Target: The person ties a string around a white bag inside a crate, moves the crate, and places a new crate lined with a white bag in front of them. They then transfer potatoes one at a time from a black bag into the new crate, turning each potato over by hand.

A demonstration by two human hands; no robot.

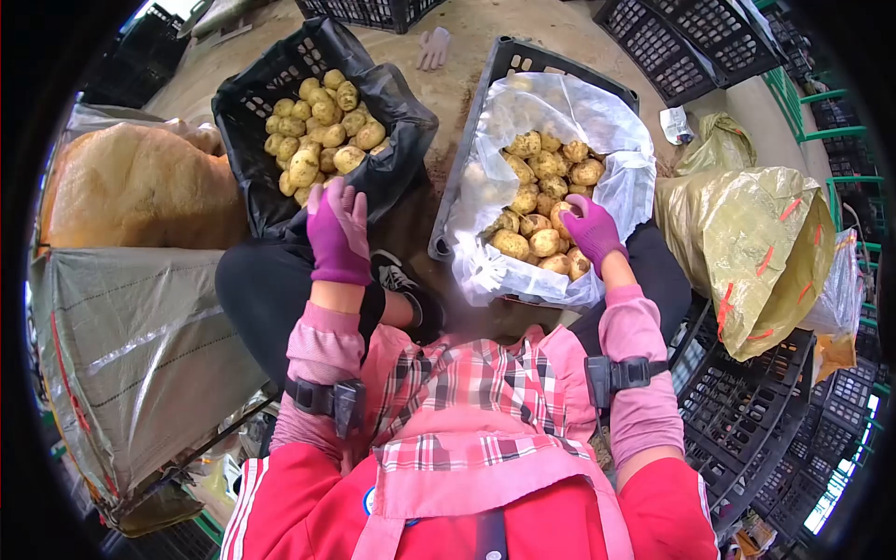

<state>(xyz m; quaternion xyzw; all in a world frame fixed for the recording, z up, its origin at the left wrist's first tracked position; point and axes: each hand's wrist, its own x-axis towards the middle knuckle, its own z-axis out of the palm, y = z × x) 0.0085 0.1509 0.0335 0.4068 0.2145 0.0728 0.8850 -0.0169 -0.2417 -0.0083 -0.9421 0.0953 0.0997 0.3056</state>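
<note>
Head view: a heap of small round yellow-tan potatoes [537, 210] fills the black lattice crate lined with white plastic sheet [495, 140], just ahead of the seated person's right knee. The right hand [593, 229], in a purple glove, lies on that heap, its fingers curled close about one tan potato [561, 217] at the near side; the step in hand looks like picking through this pile one at a time, and the next move would call for a clean lift, clear of the neighbours pressing against it. The left hand [338, 233], also gloved in purple, is spread wide and flat, fingers straight, with nothing visible in it; it rests at the near edge of the black plastic liner [397, 112] of a second crate, where a second pile of yellow potatoes [317, 131] sits. A bulging yellow-green woven sack [756, 252] stands to the right; a brown stuffed sack [140, 187] lies to the left; empty black lattice crates [691, 37] wait beyond.
</note>
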